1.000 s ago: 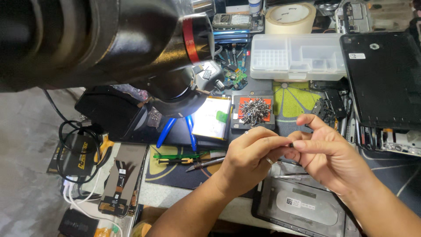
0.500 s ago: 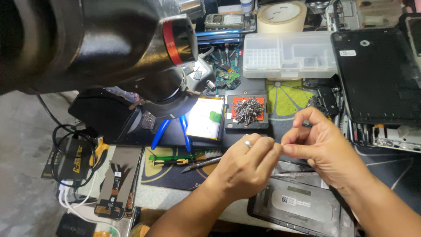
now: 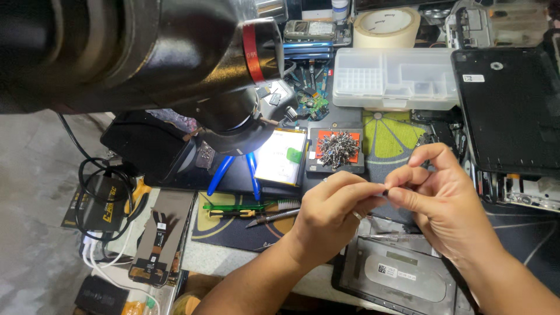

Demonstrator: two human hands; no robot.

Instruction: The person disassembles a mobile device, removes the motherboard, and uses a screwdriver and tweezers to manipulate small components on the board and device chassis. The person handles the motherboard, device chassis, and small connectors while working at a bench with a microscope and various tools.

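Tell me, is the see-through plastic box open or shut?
Shut. The clear organizer box lies flat behind the hands, its lid down over the compartments.

Single head-worn view, looking steeply down and forward over a cluttered repair bench (image 3: 245, 256). The left hand (image 3: 329, 213) and right hand (image 3: 443, 204) sit close, in the lower centre. A dark microscope body (image 3: 146, 52), very near the lens, blocks the upper left. The floor (image 3: 29, 221) shows at left.

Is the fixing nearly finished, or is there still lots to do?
Looks midway. Done: the dark device lies opened, and a pile of small screws sits on a pad. In hand: the left hand and right hand pinch a tiny part between fingertips. Left: the battery and circuit board lie loose.
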